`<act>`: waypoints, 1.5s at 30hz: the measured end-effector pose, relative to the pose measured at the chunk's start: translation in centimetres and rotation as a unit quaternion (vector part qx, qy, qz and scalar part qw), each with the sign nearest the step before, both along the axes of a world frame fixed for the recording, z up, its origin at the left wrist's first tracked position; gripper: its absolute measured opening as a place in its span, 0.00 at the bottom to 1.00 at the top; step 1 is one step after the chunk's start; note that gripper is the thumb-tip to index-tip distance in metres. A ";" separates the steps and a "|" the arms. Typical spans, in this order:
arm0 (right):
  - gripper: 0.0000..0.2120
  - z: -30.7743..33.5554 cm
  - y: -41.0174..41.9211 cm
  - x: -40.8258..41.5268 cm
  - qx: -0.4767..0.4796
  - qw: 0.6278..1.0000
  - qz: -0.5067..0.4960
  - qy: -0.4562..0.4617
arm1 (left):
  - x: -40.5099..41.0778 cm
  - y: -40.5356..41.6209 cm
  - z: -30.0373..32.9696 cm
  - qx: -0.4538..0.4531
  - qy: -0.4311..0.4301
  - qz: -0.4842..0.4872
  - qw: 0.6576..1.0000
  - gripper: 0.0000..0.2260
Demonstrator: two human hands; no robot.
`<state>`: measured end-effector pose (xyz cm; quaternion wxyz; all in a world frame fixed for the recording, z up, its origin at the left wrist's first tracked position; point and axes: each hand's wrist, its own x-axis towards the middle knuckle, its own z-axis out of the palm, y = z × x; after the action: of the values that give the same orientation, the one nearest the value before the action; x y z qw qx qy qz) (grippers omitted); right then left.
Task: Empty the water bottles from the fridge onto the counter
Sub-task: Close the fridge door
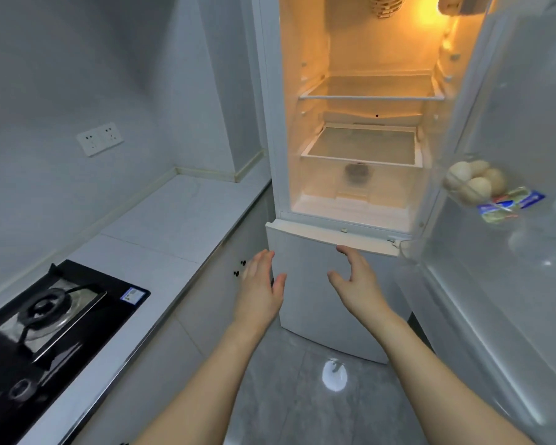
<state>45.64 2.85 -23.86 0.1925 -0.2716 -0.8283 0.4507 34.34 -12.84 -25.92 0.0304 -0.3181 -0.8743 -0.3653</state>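
The white fridge [360, 207] stands with its upper door [511, 107] swung open to the right. Its lit glass shelves [371, 97] and the clear drawer [360, 175] show no bottles. Blurred clear shapes [540, 248] sit low in the door rack; I cannot tell whether they are water bottles. The white counter [174, 220] runs along the left, touching the fridge side. My left hand [260, 284] and my right hand [353, 277] hover with relaxed fingers in front of the shut lower fridge door [318, 284], holding nothing.
Several eggs [475, 181] and a blue and green packet [511, 203] sit in the door rack. A black gas hob [45, 316] lies on the near counter. A double wall socket [100, 138] is above the counter. The grey floor [302, 396] lies between counter and door.
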 end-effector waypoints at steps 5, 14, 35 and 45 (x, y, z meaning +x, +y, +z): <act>0.26 -0.1 -0.8 2.3 -0.016 1.000 -0.016 0.011 | 1.7 -0.9 -0.4 -0.009 0.001 -0.002 1.000 0.21; 0.25 -0.5 -1.8 7.8 -0.013 0.999 0.027 0.011 | 8.3 -2.5 -0.7 -0.001 -0.004 0.038 0.999 0.22; 0.25 1.5 -0.1 24.5 0.018 0.992 0.117 0.038 | 27.3 -1.3 1.1 0.032 0.000 0.133 0.991 0.22; 0.25 5.0 2.8 30.4 0.081 0.973 0.163 0.139 | 32.9 1.3 5.7 0.079 0.082 0.163 0.980 0.22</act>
<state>76.00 5.62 -18.86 0.2512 -0.0510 -0.8602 0.4408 67.26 -11.49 -20.20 0.1863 -0.1973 -0.8774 -0.3956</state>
